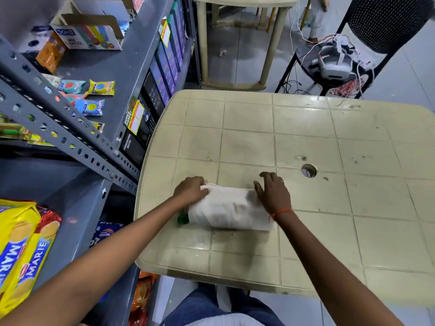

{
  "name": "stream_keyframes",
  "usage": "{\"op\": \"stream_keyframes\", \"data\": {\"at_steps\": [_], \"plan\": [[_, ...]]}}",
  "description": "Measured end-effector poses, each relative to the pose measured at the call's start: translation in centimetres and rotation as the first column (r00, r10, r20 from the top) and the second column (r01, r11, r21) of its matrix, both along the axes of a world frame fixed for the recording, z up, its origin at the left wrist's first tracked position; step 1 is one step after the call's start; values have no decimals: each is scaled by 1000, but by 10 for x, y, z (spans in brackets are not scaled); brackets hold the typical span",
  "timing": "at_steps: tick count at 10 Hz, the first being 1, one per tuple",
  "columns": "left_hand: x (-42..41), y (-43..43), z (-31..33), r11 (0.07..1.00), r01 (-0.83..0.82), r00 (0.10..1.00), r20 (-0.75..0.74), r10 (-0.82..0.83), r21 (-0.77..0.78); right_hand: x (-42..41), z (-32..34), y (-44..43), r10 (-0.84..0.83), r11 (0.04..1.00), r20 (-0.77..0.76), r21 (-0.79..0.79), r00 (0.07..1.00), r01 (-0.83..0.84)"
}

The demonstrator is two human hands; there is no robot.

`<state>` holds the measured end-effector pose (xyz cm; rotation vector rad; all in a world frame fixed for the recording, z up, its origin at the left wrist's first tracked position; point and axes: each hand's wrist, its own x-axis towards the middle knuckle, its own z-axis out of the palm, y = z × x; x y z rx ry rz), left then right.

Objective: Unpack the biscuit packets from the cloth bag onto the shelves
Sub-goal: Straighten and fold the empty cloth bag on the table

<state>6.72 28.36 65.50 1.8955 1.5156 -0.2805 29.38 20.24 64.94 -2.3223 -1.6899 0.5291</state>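
Closest in, down at the left, the yellow Marie packs [21, 250] sit on the low shelf. Then the beige table [306, 137], with the cloth bag [226, 208] lying flat-ish on its near-left part, a green bit [183, 218] poking out the left end.

Both hands are on it: left hand [191, 190] has its fingers curled shut on the bag's left end, right hand [273, 192] lies on the right end with fingers spread, not gripping.

Bag looks soft and floppy, so I'd guess it'll sag if lifted by 1 corner. Better to find the mouth and hold it open. Packets would be light but crushable, so go gentle.

Farther back-left, the grey rack [70, 135] already holds small packets [100, 87].
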Motion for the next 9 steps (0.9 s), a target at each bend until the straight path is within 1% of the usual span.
{"op": "stream_keyframes", "data": {"at_steps": [1, 2, 3, 4, 5, 6, 7, 8, 9], "plan": [[-3, -17, -7, 996, -76, 996, 46, 74, 50, -17, -12, -22, 157, 974, 96, 151, 983, -170], [-4, -25, -10, 990, -105, 993, 67, 99, 95, -34, -32, -46, 394, 913, 203, 25, 897, -407], [-8, -32, -7, 960, -28, 1000, 10, 26, 279, -38, -47, -49, 438, 899, 235, -130, 867, -419], [-11, -55, -22, 819, 415, 910, -199, -364, 397, -46, -59, -47, 424, 889, 217, -287, 879, -358], [-20, -72, -36, 802, 539, 836, -277, -473, 258, -59, -60, -43, 436, 870, 181, -337, 881, -361], [-51, -73, -46, 867, 475, 852, -328, -408, 154, -97, -59, -36, 484, 840, 161, -360, 860, -405], [-87, -73, -38, 886, 445, 838, -408, -363, 127, -132, -56, -27, 492, 829, 107, -362, 864, -427], [-125, -77, -30, 900, 413, 843, -434, -318, 142, -174, -42, -32, 523, 787, 56, -415, 850, -457], [-110, -65, -19, 898, 424, 832, -441, -336, 116, -176, -44, -18, 535, 791, 106, -411, 839, -453]]}}
